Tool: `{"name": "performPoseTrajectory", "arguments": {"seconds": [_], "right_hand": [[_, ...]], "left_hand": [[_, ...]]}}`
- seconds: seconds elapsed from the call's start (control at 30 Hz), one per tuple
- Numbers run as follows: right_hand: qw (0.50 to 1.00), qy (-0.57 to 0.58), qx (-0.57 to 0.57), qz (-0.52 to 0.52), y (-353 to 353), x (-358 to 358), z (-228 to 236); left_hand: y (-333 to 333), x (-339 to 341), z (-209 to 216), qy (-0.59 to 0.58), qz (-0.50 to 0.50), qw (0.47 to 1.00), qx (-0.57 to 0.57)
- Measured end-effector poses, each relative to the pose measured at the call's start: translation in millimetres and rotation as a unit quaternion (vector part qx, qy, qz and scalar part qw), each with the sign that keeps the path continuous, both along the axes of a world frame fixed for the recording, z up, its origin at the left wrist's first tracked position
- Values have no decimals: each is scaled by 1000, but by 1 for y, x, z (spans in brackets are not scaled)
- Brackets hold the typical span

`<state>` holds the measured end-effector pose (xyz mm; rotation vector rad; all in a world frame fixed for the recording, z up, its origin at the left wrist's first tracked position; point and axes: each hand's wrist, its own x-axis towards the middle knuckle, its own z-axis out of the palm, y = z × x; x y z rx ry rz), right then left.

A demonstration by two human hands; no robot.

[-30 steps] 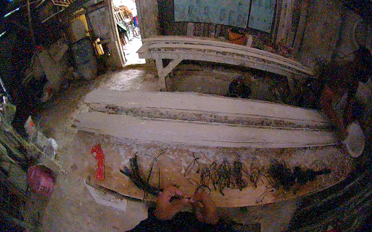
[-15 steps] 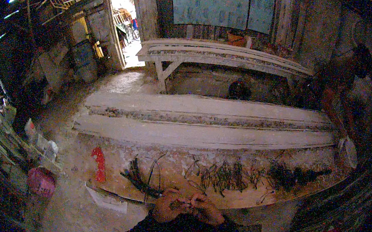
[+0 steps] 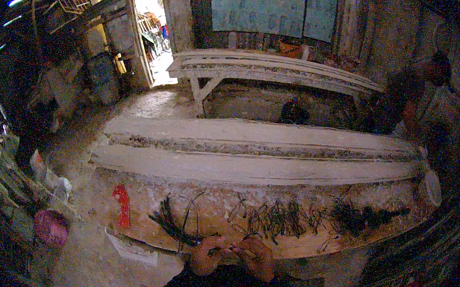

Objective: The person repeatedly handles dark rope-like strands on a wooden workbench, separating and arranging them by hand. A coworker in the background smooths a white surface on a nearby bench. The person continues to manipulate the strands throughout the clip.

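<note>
Dark strands line the brown tabletop: tangled heap right, looped clumps mid-table, straight sheaf left, seemingly not looped yet. Just beside it, left hand and right hand meet fingertip-to-fingertip; anything pinched, can't tell!

Dark strand bundle — long, slightly curved, far-left ends fanned, near-right end beside left hand; thin dark loops — loosely tangled, spread right along tabletop.

Strands: matt. Tabletop: scuffed wood. Planks: dusty, matt wood. Basket: plastic-looking.
</note>
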<state>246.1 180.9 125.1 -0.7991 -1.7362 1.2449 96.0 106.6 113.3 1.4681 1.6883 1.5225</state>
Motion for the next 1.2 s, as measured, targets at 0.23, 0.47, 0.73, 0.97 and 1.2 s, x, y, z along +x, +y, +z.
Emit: {"name": "performPoseTrajectory", "arguments": {"seconds": [0.23,0.47,0.73,0.97,1.2], "right_hand": [[995,-72,67,33,0,-3,13],[989,-89,74,89,-1,-4,26],[980,26,-88,177,-5,0,6],[929,62,-275,241,-6,3,1],[921,49,-317,222,-2,5,-1]], "left_hand": [[3,-1,7,94,19,995,-12],[-2,0,20,-30,-2,1000,9],[-2,2,10,-69,-43,996,-46],[-4,-11,8,-154,-132,971,-126],[-1,-2,7,-171,-123,968,-136]]}}
